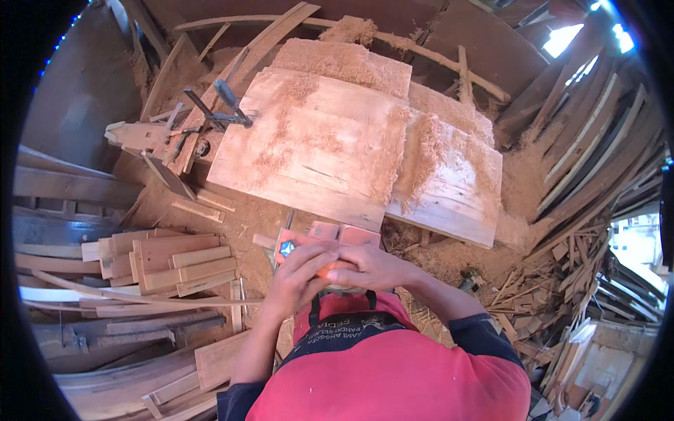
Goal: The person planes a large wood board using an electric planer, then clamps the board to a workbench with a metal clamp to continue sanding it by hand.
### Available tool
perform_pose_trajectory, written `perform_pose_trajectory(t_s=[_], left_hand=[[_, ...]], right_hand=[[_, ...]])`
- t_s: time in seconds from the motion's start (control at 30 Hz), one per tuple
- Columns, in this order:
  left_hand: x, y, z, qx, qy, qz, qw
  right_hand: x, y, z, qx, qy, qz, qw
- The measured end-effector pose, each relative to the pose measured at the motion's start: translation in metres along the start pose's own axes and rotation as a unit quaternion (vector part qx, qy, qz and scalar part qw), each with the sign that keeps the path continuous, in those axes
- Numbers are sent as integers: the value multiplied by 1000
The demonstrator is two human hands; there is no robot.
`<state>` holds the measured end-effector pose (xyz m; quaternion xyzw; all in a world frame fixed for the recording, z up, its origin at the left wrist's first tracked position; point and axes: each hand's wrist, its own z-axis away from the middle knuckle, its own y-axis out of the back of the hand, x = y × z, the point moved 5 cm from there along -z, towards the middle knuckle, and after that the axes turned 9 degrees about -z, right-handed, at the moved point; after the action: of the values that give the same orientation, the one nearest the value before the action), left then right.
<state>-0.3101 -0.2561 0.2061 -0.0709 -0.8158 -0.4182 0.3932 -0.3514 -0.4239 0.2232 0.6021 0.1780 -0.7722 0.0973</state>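
Note:
My two hands meet in front of my waist, their fingers curled together around a small orange thing (328, 269) that they mostly cover. Fingers of my left hand (298, 277) are closed over its near side; those of my right hand (368, 268) wrap toward it from the other side. Which hand bears it is hard to tell. A blue and white star-shaped piece (286, 248) shows beside my left fingers. Just beyond my hands lie reddish wooden blocks (359, 236). Past them a broad wooden board (316, 140) carries curly shavings.
A clamp (225, 105) grips the board's far left edge. More shaving-covered boards (449, 175) adjoin it. Cut planks (168, 259) are stacked at the left. Long curved slats (590, 154) lean at the right, above a heap of offcuts (554, 274).

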Motion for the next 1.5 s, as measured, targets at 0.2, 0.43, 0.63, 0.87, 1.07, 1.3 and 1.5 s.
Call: perform_pose_trajectory(t_s=[0.2, 0.43, 0.63, 0.87, 1.07, 1.3, 1.5], left_hand=[[22, -46, 14, 19, 51, -13, 998], [-9, -122, 63, 195, 319, -58, 926], [-45, -222, 57, 219, 484, 124, 838], [-41, -234, 43, 185, 556, 28, 810], [-58, -229, 49, 217, 544, 61, 808], [-98, -185, 57, 245, 544, 61, 800], [-167, -144, 79, 293, 523, 111, 793]], right_hand=[[31, 25, 43, -27, -63, 356, 932], [78, 88, 127, 222, -43, 252, 941], [88, 127, 134, 197, -16, 264, 944], [113, 158, 143, 184, -99, 255, 944], [108, 149, 123, 177, -80, 263, 945], [105, 125, 65, 165, -34, 265, 949], [102, 95, -8, 132, -14, 304, 944]])
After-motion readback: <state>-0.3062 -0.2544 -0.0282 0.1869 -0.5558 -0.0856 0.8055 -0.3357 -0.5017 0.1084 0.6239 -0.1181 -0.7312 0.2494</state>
